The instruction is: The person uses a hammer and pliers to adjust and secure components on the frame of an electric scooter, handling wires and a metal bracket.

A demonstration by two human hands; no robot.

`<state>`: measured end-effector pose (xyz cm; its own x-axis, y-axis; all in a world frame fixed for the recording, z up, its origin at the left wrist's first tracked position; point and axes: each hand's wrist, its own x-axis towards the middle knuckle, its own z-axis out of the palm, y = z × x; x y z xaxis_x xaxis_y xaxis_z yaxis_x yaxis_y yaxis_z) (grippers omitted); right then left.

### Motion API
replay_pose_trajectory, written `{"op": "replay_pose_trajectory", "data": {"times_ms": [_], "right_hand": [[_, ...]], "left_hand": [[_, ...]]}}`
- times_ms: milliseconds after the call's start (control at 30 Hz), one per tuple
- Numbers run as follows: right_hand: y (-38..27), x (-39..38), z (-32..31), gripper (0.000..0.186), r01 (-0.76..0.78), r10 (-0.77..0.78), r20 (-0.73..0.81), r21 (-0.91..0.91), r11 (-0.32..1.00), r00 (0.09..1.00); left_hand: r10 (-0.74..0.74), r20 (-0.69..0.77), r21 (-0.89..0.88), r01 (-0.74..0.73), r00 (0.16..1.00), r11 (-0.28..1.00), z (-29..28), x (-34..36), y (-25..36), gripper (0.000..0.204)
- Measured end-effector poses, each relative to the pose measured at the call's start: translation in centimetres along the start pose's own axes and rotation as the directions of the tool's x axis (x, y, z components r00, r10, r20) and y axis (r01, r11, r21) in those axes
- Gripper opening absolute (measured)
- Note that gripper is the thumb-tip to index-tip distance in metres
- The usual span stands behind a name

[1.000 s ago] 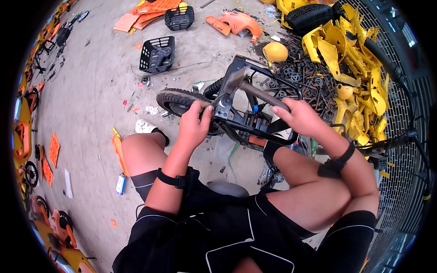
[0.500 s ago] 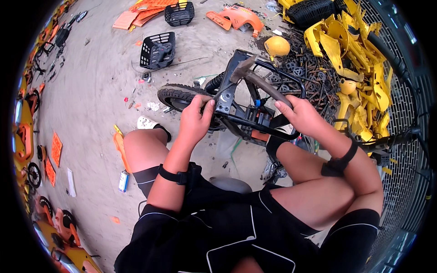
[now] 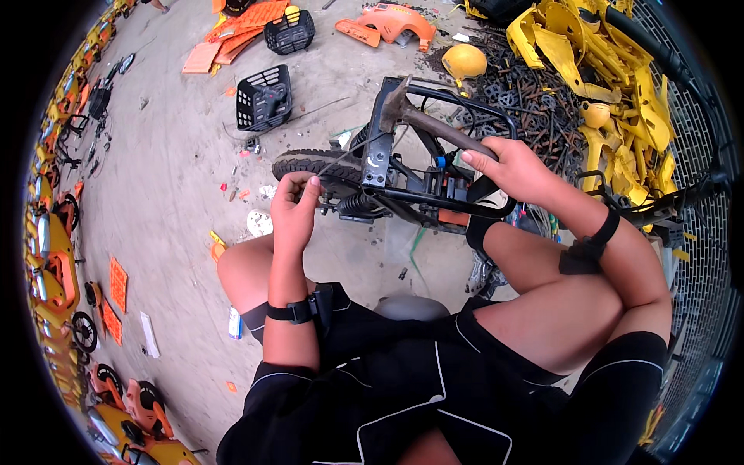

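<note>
My right hand (image 3: 518,172) is closed round the handle of a hammer (image 3: 442,128). The hammer's head lies over the near-left end of a black metal vehicle frame (image 3: 375,169), close to its flat plate; whether they touch I cannot tell. Left of that plate, my left hand (image 3: 293,208) pinches the end of a thin metal rod (image 3: 339,161), which slants up toward the frame. A wheel with a knobbly black tyre (image 3: 298,164) sits under the rod, joined to the frame. Black coil springs (image 3: 358,206) show beside it.
Black plastic baskets (image 3: 263,97) and orange panels (image 3: 232,39) lie on the concrete floor ahead. At the right are heaped dark metal parts (image 3: 535,116) and yellow plastic shells (image 3: 643,116). A spray can (image 3: 235,322) stands by my left leg. Orange-yellow vehicles (image 3: 54,248) line the far left.
My left hand has drawn back from the frame's plate, left and toward me, with the rod. My right hand and the hammer have shifted slightly left. The whole view has tilted a little.
</note>
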<state>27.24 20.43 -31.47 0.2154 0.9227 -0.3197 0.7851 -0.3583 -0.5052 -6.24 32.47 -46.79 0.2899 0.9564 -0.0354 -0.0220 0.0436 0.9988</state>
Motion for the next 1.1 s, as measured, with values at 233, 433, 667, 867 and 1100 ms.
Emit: {"op": "replay_pose_trajectory", "data": {"times_ms": [233, 433, 667, 867, 1100], "right_hand": [[-2.1, -1.2, -2.5, 0.052, 0.213, -0.166, -0.234, 0.189, 0.959, 0.958], [-0.7, -0.8, -1.2, 0.048, 0.204, -0.199, -0.188, 0.008, 0.979, 0.962], [-2.7, -1.1, -2.6, 0.049, 0.145, -0.122, -0.162, 0.138, 0.980, 0.979], [-1.9, -0.9, -2.4, 0.046, 0.283, -0.277, -0.172, 0.016, 0.959, 0.946], [-3.0, -1.4, -1.7, 0.047, 0.247, -0.242, -0.068, 0.076, 0.966, 0.968]], "left_hand": [[0.027, -0.002, 0.046, -0.027, 1.000, 0.999, 1.2, 0.1, 0.6, 0.011], [0.063, 0.016, 0.080, -0.064, 0.998, 0.995, 1.7, 0.9, -0.1, 0.011], [0.048, -0.016, 0.060, -0.047, 0.999, 0.997, 1.9, 0.6, 0.2, 0.011], [0.091, 0.013, 0.082, -0.092, 0.996, 0.992, 2.7, 1.0, 0.4, 0.010], [0.135, 0.045, 0.094, -0.139, 0.990, 0.986, 2.7, 0.8, -0.3, 0.010]]}}
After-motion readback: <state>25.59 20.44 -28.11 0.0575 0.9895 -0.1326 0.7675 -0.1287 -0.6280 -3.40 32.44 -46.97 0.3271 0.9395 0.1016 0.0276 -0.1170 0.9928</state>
